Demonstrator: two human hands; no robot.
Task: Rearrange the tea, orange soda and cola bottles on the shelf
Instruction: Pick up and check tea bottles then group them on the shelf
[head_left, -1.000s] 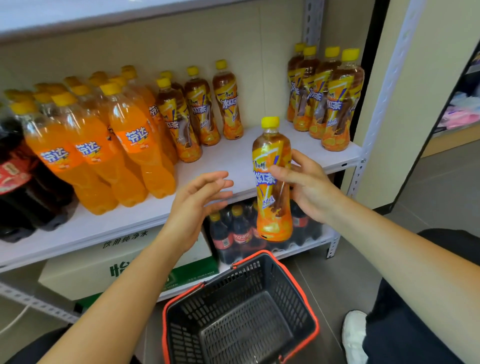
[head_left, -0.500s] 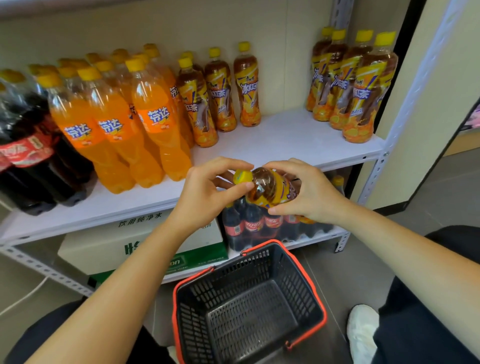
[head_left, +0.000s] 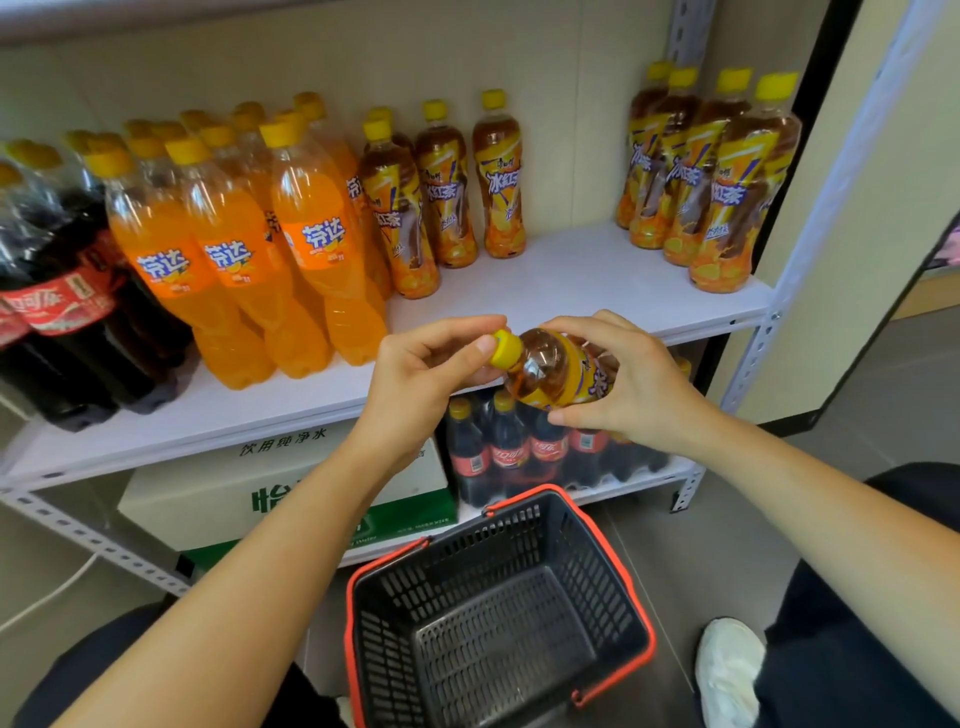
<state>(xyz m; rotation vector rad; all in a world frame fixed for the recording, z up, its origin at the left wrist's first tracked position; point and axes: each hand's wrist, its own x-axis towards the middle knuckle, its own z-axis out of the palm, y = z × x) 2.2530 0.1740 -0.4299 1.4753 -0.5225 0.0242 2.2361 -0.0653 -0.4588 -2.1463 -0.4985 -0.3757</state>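
I log the tea bottle (head_left: 556, 371), upright a second ago, now sideways: right hand (head_left: 641, 387) wraps its body, left hand (head_left: 421, 384) pinches the cap (head_left: 505, 348); bare shelf (head_left: 597, 280) just beyond the grip, so shelving looks pending.

left forearm (head_left: 234, 597): bare, 7 o'clock
right forearm (head_left: 831, 509): bare, 4 o'clock
left hand (head_left: 426, 384): bare
right hand (head_left: 639, 384): bare
trousers (head_left: 857, 654): black, plain, knees at 7 and 4 o'clock
shoe (head_left: 727, 670): white, rounded toe, 5 o'clock

Amber tea bottle (head_left: 558, 371), held tipped sideways, yellow cap (head_left: 505, 349) pointing left
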